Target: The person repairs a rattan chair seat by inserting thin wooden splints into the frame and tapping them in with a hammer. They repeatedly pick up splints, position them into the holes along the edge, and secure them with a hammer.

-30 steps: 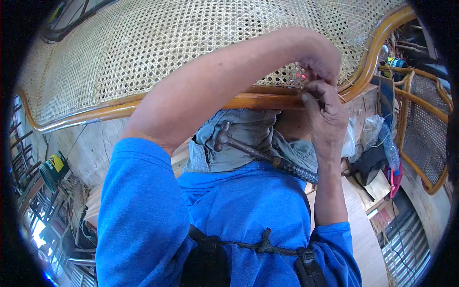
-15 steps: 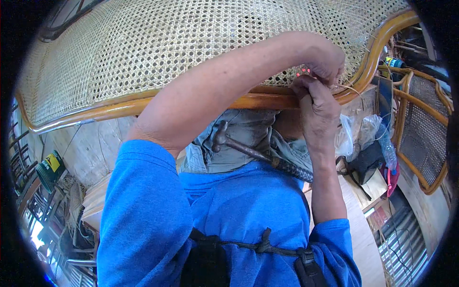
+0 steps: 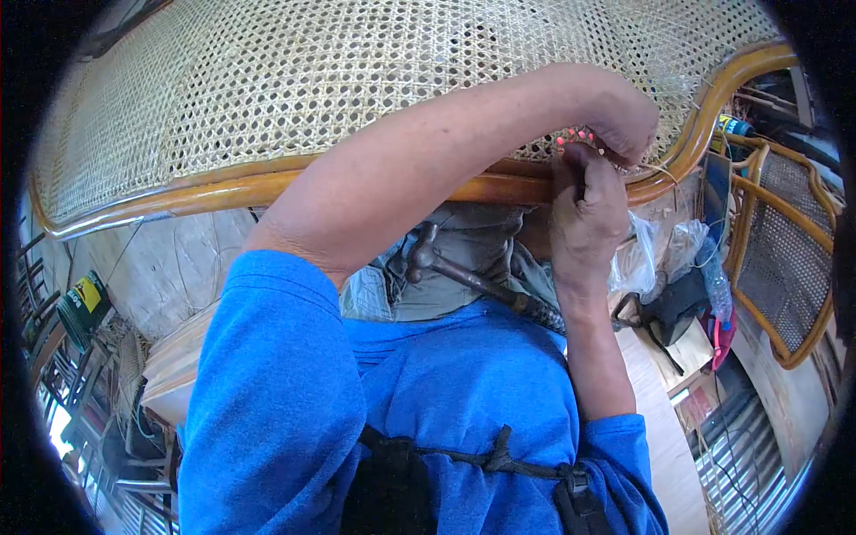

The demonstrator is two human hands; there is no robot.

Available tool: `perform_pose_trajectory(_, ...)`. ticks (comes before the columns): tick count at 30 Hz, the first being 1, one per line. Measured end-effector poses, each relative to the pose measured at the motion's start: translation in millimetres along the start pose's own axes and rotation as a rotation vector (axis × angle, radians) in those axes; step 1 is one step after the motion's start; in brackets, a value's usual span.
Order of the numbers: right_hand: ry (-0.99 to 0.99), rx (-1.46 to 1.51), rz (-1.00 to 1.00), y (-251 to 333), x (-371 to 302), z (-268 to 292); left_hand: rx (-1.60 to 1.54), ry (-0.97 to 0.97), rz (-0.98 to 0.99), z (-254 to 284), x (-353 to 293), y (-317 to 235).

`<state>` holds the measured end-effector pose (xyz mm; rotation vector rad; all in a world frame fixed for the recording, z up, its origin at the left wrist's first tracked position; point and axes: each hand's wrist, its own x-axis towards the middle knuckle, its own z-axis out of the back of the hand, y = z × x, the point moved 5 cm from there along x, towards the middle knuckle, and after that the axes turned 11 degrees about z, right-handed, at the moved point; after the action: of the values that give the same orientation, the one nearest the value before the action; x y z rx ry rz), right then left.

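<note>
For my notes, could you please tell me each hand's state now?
Left hand: grip hidden, cannot tell.
Right hand: curled near the woven cane, grip unclear.

Over the cane webbing (image 3: 294, 80), the middle and left stretch lies open to a hand from above. The left forearm (image 3: 419, 147) bars a direct reach from the lap across the near edge, and at that edge's right end the left hand (image 3: 629, 134) and right hand (image 3: 588, 218) crowd the space, close together. The wooden rail (image 3: 223, 193) rims the near edge and curves up the right side. Below it, a hammer (image 3: 468, 278) obstructs the lap; clear plastic bags (image 3: 631, 259) hang just beside the right wrist.
</note>
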<state>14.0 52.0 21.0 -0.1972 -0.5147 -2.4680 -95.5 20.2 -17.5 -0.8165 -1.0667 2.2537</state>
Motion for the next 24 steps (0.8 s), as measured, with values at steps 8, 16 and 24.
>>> perform_pose_trajectory(8, 0.035, -0.087, 0.146, -6.4, -1.6, -3.1, 0.134, 0.159, -0.079, -10.7, 17.9, -14.8)
perform_pose_trajectory(16, 0.164, -0.069, 0.127, -10.6, 0.4, -2.2, 0.086, 0.395, -0.059, -11.7, 20.0, -21.7)
perform_pose_trajectory(24, 0.179, 0.019, 0.173, -14.2, -0.4, -1.0, 0.079, 0.299, -0.131, -6.7, 13.5, -17.6)
